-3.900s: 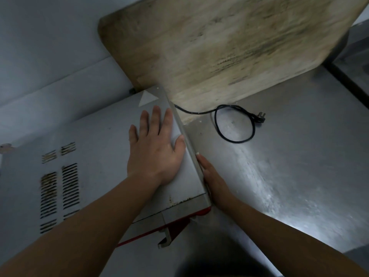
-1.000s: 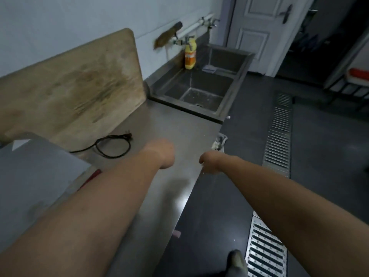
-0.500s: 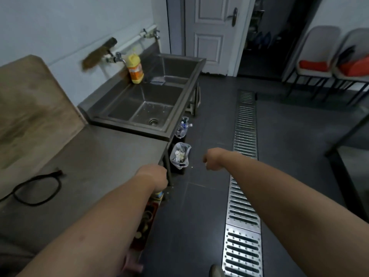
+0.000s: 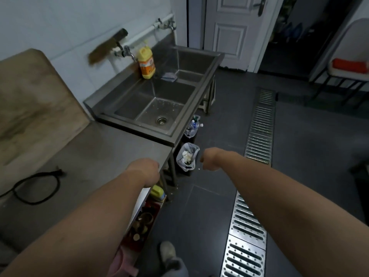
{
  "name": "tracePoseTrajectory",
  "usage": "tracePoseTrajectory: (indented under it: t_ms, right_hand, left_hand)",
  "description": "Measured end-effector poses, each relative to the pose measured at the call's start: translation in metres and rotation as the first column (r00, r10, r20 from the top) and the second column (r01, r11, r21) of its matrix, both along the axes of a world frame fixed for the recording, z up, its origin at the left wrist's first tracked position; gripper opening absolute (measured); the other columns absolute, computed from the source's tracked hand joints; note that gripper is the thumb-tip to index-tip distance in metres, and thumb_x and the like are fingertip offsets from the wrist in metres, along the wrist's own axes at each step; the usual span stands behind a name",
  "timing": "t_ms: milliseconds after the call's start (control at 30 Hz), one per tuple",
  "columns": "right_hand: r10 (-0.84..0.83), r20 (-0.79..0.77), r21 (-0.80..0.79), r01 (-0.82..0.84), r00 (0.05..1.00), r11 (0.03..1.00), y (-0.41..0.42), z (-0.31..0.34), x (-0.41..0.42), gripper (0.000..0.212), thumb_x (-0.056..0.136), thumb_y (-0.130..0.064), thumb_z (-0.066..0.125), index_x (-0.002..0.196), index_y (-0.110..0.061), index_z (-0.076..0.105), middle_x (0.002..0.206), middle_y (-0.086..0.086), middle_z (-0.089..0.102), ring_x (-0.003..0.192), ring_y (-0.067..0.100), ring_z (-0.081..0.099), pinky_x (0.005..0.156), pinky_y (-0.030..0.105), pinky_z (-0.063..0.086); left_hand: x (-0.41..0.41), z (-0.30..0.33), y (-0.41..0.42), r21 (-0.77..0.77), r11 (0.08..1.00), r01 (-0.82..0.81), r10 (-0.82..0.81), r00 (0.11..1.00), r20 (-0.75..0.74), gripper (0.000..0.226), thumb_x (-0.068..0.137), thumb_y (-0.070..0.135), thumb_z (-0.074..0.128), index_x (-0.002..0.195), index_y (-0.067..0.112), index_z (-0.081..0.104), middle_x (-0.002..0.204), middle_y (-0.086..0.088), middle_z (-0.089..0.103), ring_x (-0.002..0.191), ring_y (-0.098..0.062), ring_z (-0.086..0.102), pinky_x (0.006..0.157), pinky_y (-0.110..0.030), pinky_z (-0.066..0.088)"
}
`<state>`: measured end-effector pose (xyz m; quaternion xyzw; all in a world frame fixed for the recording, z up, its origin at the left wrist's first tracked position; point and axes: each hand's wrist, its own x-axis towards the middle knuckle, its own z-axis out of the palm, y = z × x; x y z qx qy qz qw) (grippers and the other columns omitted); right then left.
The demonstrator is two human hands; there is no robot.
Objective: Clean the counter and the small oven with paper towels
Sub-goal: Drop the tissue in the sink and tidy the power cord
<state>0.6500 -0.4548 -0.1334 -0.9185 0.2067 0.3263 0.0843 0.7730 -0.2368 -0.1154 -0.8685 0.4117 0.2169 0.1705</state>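
Worktop [image 4: 95,156] of steel on the left, with both arms held out past its end.

Left hand [image 4: 145,170] hangs over the worktop's far corner; right hand [image 4: 209,158] is over the dark floor, near a small bin [image 4: 187,156] with a bag. Both hands bend down, so I cannot tell how their fingers are set. A black cord [image 4: 36,186] lies on the worktop beside a big wooden board [image 4: 34,100]. A steel sink [image 4: 151,108] with a yellow bottle [image 4: 146,63] stands past the worktop.
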Motion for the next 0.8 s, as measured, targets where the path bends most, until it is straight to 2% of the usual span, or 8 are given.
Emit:
tracePoseTrajectory:
  t_ms: [67,133,333,467,600,667,800]
  right_hand:
    - [0.063,-0.010,-0.024,-0.063,0.998,0.998,0.002,0.004,0.029,0.034,0.096,-0.019,0.053,0.127,-0.011,0.064,0.128,0.008,0.063,0.111,0.029,0.060,0.080,0.029,0.048]
    - [0.059,-0.028,-0.085,-0.061,0.998,0.995,0.002,0.009,0.057,0.031,0.094,-0.024,0.055,0.120,-0.012,0.066,0.122,0.006,0.065,0.105,0.029,0.062,0.083,0.034,0.051]
    - [0.050,0.052,-0.106,-0.044,0.997,0.993,-0.010,0.030,0.134,0.031,0.092,-0.019,0.053,0.120,-0.012,0.065,0.119,0.006,0.062,0.098,0.027,0.059,0.082,0.035,0.050]
    - [0.031,-0.019,-0.117,-0.033,0.999,0.993,-0.016,0.021,0.162,0.030,0.093,-0.014,0.050,0.120,-0.010,0.064,0.116,0.011,0.061,0.092,0.028,0.054,0.078,0.032,0.045]
    - [-0.031,-0.015,-0.094,0.029,0.999,0.995,-0.015,0.021,0.188,0.035,0.096,-0.012,0.046,0.128,-0.008,0.060,0.130,0.013,0.058,0.105,0.031,0.056,0.084,0.033,0.043]
    - [-0.033,-0.029,-0.086,0.031,0.999,0.996,-0.017,0.022,0.206,0.035,0.096,-0.012,0.047,0.129,-0.008,0.059,0.131,0.009,0.058,0.106,0.029,0.057,0.086,0.030,0.046]
    - [-0.046,0.010,-0.042,0.047,0.999,0.998,-0.029,0.016,0.250,0.038,0.091,-0.017,0.059,0.127,-0.009,0.062,0.126,0.012,0.063,0.114,0.031,0.060,0.096,0.038,0.050]
  left_hand:
    - [0.021,-0.004,-0.004,-0.004,1.000,0.003,-0.003,1.000,-0.025,0.045,0.099,0.030,0.043,0.142,0.021,0.051,0.145,-0.008,0.052,0.129,-0.029,0.051,0.105,-0.040,0.044]
    - [0.047,-0.005,-0.009,-0.004,1.000,0.026,-0.026,0.999,-0.047,0.047,0.099,0.034,0.043,0.145,0.023,0.049,0.148,-0.008,0.049,0.132,-0.029,0.048,0.107,-0.040,0.042]
    - [0.135,-0.004,-0.014,-0.041,0.999,0.010,-0.012,0.998,-0.055,0.050,0.099,0.037,0.043,0.147,0.021,0.046,0.152,-0.009,0.046,0.136,-0.029,0.045,0.112,-0.041,0.038]
    - [0.183,-0.014,-0.009,-0.007,1.000,-0.011,0.011,0.997,-0.081,0.049,0.099,0.036,0.044,0.146,0.021,0.048,0.151,-0.007,0.046,0.136,-0.028,0.045,0.112,-0.039,0.038]
    - [0.214,-0.029,-0.001,0.020,0.999,-0.040,0.042,0.993,-0.106,0.053,0.100,0.039,0.041,0.150,0.020,0.043,0.155,-0.008,0.042,0.138,-0.028,0.043,0.114,-0.040,0.036]
    - [0.228,-0.037,-0.002,0.052,0.998,-0.036,0.042,0.991,-0.124,0.054,0.100,0.040,0.040,0.151,0.020,0.042,0.156,-0.008,0.040,0.140,-0.028,0.041,0.115,-0.039,0.034]
    - [0.252,-0.051,-0.004,0.040,0.996,-0.077,0.082,0.982,-0.170,0.055,0.100,0.041,0.041,0.151,0.022,0.040,0.159,-0.006,0.037,0.141,-0.027,0.039,0.117,-0.040,0.032]
